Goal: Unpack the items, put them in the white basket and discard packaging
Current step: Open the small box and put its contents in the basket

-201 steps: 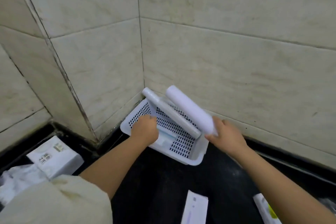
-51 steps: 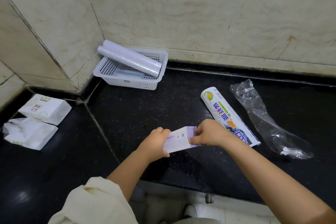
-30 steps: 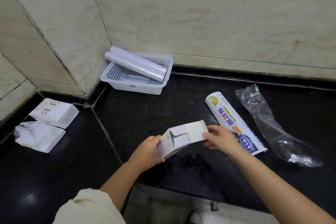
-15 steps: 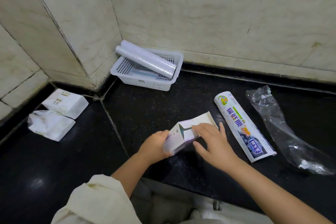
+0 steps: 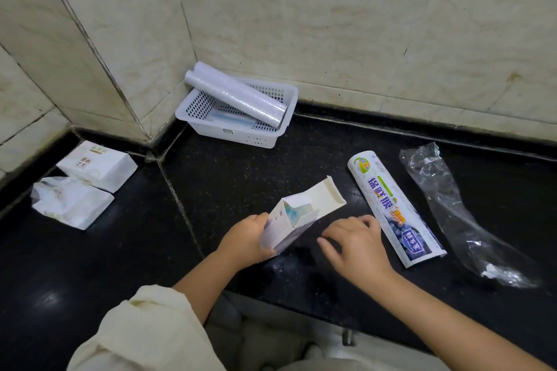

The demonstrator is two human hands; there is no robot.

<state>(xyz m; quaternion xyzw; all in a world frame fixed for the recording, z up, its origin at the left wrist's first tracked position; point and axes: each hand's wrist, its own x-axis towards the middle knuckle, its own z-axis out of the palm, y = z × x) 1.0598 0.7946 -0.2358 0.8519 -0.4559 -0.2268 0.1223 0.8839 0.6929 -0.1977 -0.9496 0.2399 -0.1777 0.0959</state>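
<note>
My left hand [image 5: 244,240] grips a small white and purple carton [image 5: 294,221] near the counter's front edge, tilted with its top flap open; something pale blue shows inside. My right hand [image 5: 355,242] hovers just right of the carton, fingers loosely spread, holding nothing. The white basket [image 5: 232,132] sits in the tiled corner at the back, with two white rolls [image 5: 238,96] lying across it and a flat packet beneath them.
A printed paper wrapper [image 5: 394,211] and a crumpled clear plastic bag [image 5: 452,211] lie on the black counter [image 5: 241,178] to the right. Two white packages [image 5: 96,164] [image 5: 70,202] rest on the counter's left section. Tiled walls close the back.
My right hand has pulled away from the carton's mouth and now hovers beside it. The carton's flap stands fully open, and my left hand has kept its hold.
</note>
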